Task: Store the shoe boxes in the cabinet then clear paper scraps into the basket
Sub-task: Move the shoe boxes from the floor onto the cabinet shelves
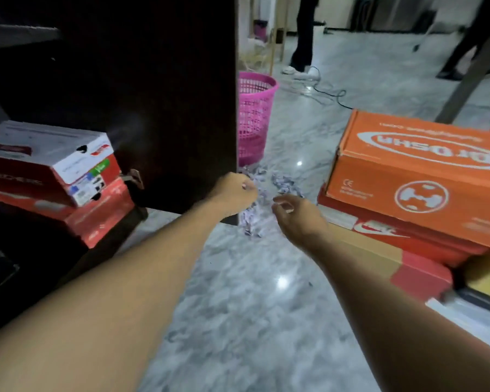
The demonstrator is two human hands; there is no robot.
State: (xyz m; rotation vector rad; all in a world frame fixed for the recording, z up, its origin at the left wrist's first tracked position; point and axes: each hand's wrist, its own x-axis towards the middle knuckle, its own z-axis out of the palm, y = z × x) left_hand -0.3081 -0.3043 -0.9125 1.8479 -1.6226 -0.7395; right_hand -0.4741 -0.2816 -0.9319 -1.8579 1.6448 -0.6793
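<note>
A pile of white paper scraps (259, 216) lies on the marble floor beside the open dark cabinet door (164, 103). My left hand (235, 193) is curled at the pile's left edge, and whether it grips scraps is unclear. My right hand (294, 213) hovers at the pile's right with fingers apart. A pink mesh basket (253, 117) stands just behind the pile. Two red-and-white shoe boxes (57, 171) sit stacked inside the cabinet at left. An orange shoe box (419, 176) tops a stack of red boxes (393, 236) on the floor at right.
A person's dark-trousered legs and white shoes (303, 66) stand at the back, with cables (328, 93) trailing on the floor. A slanted table leg (470, 77) rises at the far right. More boxes (481, 281) lie at the right edge.
</note>
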